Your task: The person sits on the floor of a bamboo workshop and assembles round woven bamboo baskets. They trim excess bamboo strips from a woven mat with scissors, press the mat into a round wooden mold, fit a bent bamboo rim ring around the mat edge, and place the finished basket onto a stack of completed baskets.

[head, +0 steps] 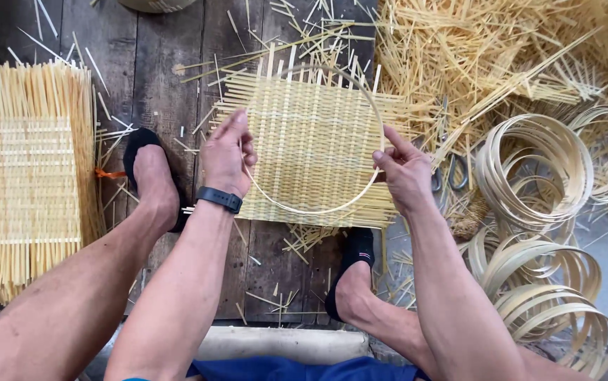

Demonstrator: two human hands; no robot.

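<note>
Right under me, blue shorts [304,368] and two bare legs, feet in black socks planted on the plank floor [156,77]. My left foot [150,176] sits beside the big finished mat [25,183] on the left; my right foot [352,271] is just below the small mat.

Up a little, the hands. My left hand [225,155], black watch [219,199] on the wrist, has its fingers pinched on the left side of the hoop [318,209]. My right hand [404,168] is clenched on the hoop's right side, thumb and forefinger gripping the thin strip. So both hands grasp the same bamboo ring, holding it over the small mat [311,141], which lies flat on the floor between my feet and the straw heap.

How far along? I'd judge the weave of this small mat done, since its strips cross tightly, but its ends stick out ragged on all sides. The hoop is only held against it, not yet bound or fitted as far as I can see, so trimming and fixing look left to do.

Further right, a stack of spare hoops [537,169], more coils [558,310] nearer me, and scissors [452,169] half buried among them. Beyond, a loose heap of splints [487,56] covers the top right.
</note>
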